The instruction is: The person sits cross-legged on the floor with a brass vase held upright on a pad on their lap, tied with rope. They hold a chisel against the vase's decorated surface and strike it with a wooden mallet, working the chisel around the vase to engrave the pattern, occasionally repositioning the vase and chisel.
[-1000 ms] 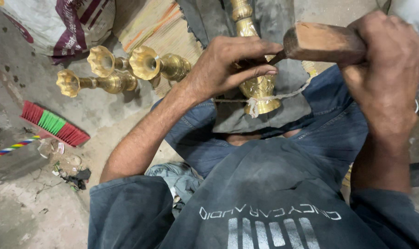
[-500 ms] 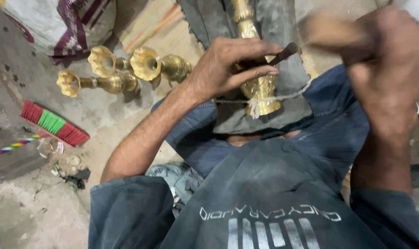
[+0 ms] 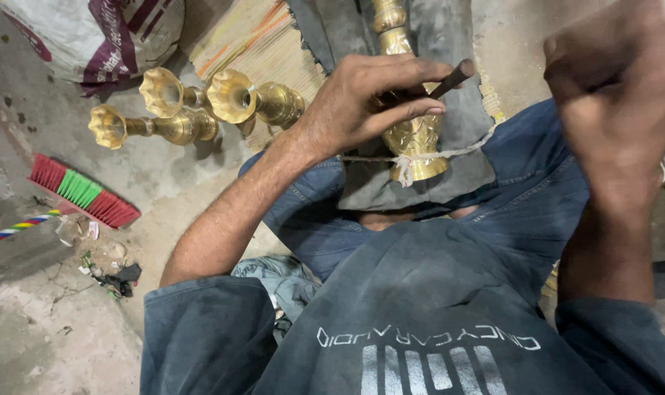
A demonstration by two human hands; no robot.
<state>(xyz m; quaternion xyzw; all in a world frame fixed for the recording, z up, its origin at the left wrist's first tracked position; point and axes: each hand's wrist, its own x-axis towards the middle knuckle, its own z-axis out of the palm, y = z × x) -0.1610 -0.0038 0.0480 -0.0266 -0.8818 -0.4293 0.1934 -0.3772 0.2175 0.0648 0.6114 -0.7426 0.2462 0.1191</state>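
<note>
A tall brass stand [image 3: 414,143] lies on a grey cloth [image 3: 331,33] between my knees, with a pale cord [image 3: 460,153] tied round its flared base. My left hand [image 3: 361,102] is shut on a dark metal punch [image 3: 455,74], whose lower end is hidden behind my fingers against the brass. At the right, my right hand [image 3: 616,91] is raised close to the camera in a closed fist and looks blurred. The wooden mallet it held a moment ago is hidden behind the fist or out of view.
Three more brass stands [image 3: 233,96] lie on their sides on the concrete floor at left. A brush with red and green bristles [image 3: 84,194] lies further left. A white and maroon sack [image 3: 91,36] and a woven mat [image 3: 255,40] are at the top.
My right hand has swung the wooden mallet up off the punch and toward the camera; the mallet head has left view. My left hand and the punch stay on the brass.
</note>
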